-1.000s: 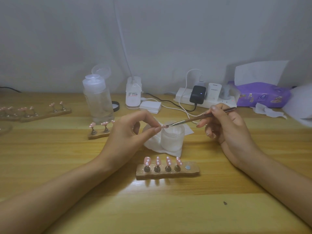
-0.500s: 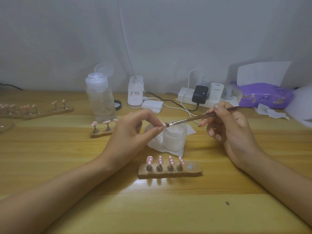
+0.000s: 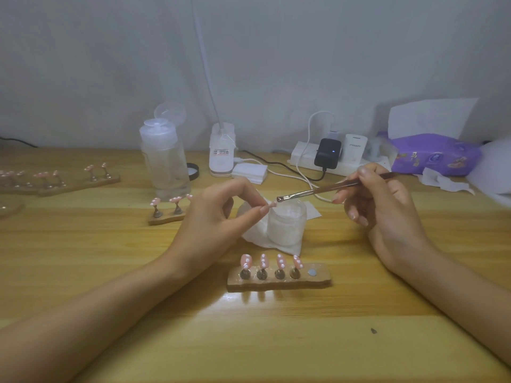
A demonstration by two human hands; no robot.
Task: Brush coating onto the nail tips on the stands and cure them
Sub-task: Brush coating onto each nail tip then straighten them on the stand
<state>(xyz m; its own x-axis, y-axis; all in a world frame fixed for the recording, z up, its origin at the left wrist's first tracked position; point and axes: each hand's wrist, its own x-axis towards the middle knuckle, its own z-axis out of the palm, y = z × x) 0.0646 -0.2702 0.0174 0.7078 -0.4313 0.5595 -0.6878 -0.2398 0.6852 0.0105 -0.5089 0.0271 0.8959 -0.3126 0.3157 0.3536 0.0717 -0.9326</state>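
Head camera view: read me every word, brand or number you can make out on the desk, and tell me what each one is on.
"PISEN": on the white charger plugged into the power strip.
Sticker on the white upright device: red and black print, too blurred to read.
Purple tissue pack: printed wording too blurred to read.
Nothing else shows legible text.

Left hand (image 3: 215, 219) covering third tip (image 3: 189, 196) on small stand (image 3: 166, 218) (only pink edge peeking out). Nail tip (image 3: 272, 204) pinched in it looking too small to show coating. Right hand (image 3: 387, 214) hiding mid-handle of brush (image 3: 312, 191). Far-left stands (image 3: 16, 186) running off left edge, blurring. White bundle (image 3: 497, 167) being cut by right edge.
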